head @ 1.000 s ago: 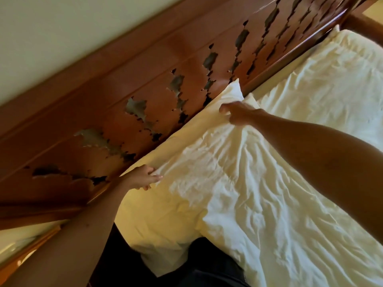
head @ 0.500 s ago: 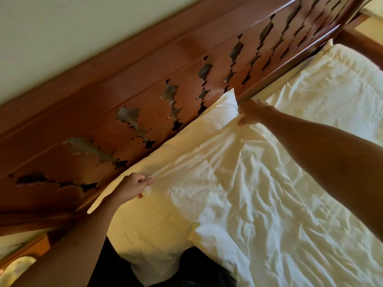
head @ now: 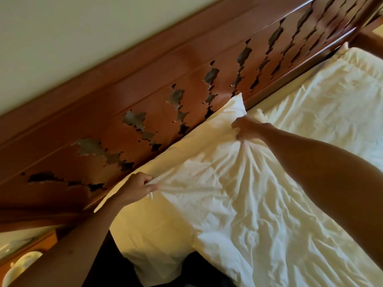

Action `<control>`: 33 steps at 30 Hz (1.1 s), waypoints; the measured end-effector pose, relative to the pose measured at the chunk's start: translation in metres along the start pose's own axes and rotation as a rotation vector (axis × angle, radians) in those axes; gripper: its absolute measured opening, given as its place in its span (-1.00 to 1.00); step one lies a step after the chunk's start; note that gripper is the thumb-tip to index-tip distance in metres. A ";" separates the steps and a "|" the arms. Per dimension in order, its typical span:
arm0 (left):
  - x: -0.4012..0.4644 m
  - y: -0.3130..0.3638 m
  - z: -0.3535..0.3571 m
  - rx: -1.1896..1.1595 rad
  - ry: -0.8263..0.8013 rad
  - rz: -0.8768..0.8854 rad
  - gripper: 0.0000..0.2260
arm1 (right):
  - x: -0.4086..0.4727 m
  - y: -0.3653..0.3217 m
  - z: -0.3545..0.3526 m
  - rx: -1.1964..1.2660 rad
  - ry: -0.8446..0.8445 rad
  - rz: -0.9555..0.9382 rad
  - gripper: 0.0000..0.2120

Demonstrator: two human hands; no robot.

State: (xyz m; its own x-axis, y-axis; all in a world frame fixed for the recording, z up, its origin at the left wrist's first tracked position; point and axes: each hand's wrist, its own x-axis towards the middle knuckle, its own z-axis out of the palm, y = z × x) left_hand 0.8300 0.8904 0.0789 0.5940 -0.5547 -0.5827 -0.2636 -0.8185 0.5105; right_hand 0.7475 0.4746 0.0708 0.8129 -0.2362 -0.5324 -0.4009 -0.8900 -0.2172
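A crumpled white duvet covers the bed and lies over a cream pillow that leans against the headboard. My left hand grips the duvet's top edge at the near side, fingers curled into a bunch of cloth. My right hand grips the same top edge farther along, with folds of fabric radiating from its fist. The stretch of cloth between both hands is pulled taut. The pillow's far corner sticks up beyond my right hand.
A carved wooden headboard with cut-out holes runs diagonally behind the pillow. A second white pillow lies at the far right. A wooden bedside surface with a pale round dish sits at lower left. Dark clothing shows below.
Both hands have closed tighter on the duvet's top edge, and the cloth now bunches under each fist. The right hand has drawn back a little from the headboard.
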 end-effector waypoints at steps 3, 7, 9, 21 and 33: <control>-0.005 -0.012 -0.004 -0.001 0.142 0.018 -0.70 | -0.003 -0.004 -0.015 0.193 0.226 -0.013 -0.72; -0.007 -0.016 0.013 -0.054 0.191 -0.068 -0.73 | -0.027 -0.015 0.005 0.421 0.391 0.028 -0.51; -0.008 -0.011 0.018 -0.224 0.175 -0.138 -0.81 | -0.044 -0.022 0.024 0.521 0.422 0.023 -0.41; -0.016 -0.016 0.018 -0.040 0.155 -0.095 -0.67 | -0.161 -0.074 0.143 0.694 0.484 0.375 -0.39; -0.038 0.011 0.017 0.674 0.266 0.512 -0.63 | -0.333 -0.132 0.168 0.678 0.628 0.709 -0.48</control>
State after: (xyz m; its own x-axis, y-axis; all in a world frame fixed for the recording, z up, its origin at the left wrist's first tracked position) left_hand 0.7916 0.8997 0.0954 0.4149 -0.8927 -0.1759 -0.8875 -0.4396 0.1381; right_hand 0.4587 0.7367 0.1393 0.3065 -0.9180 -0.2517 -0.8387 -0.1354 -0.5274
